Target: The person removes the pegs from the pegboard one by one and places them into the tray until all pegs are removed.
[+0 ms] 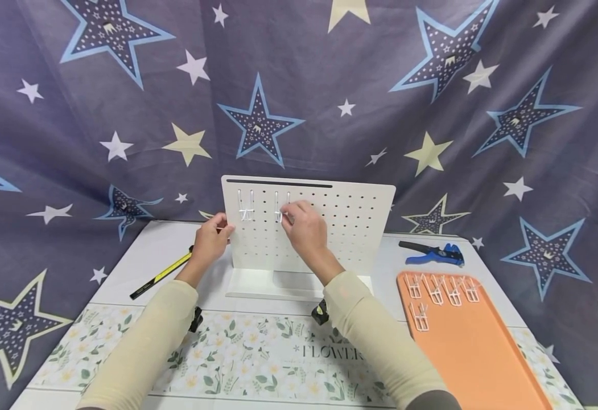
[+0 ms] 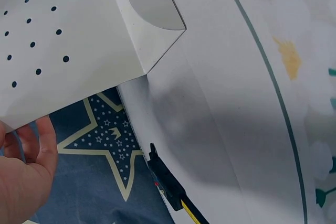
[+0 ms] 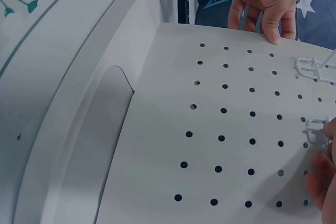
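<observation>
Pinching wire hook point(image 1: 279, 216), right hand point(image 1: 306, 228); left hand point(image 1: 211, 238) grips pegboard point(image 1: 350, 228); hung hook point(image 1: 246, 214) left of pinch; five unhung hooks point(image 1: 436, 289) rightward.

White pegboard point(image 1: 350, 230), orange tray point(image 1: 473, 353), black-and-blue pliers point(image 1: 434, 254), star-patterned backdrop point(image 1: 304, 51), partly hidden hook point(image 3: 316, 128) apparently white

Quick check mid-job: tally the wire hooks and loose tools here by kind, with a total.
White wire hooks on the orange tray: 5
White wire hooks at the pegboard: 2
Blue-and-black wire stripper: 1
Slim yellow-and-black tool: 1
Total: 9
</observation>
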A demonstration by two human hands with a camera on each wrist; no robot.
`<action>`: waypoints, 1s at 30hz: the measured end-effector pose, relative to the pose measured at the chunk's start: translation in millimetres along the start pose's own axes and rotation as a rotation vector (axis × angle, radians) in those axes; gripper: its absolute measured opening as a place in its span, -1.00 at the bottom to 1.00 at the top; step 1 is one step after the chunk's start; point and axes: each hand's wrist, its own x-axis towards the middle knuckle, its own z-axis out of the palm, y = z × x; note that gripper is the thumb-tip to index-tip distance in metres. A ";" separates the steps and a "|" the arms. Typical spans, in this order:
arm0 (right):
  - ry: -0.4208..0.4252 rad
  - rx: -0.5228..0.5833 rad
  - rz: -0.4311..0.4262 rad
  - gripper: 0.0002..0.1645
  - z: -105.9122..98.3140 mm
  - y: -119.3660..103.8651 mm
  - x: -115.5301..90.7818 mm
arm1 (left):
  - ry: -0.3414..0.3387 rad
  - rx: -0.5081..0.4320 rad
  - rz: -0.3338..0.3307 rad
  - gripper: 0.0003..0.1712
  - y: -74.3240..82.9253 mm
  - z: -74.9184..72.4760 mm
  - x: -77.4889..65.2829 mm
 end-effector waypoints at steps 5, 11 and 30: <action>-0.005 -0.015 -0.005 -0.94 -1.3 0.1 0.3 | 0.004 -0.002 0.011 -0.83 1.1 0.1 -0.6; 0.008 -0.012 -0.025 -0.92 -6.7 0.3 0.0 | 0.008 -0.004 0.016 -0.84 0.9 1.1 -0.4; -0.010 0.021 -0.089 -0.95 -24.0 6.2 -7.9 | 0.015 0.002 0.010 -0.82 1.9 1.2 -1.3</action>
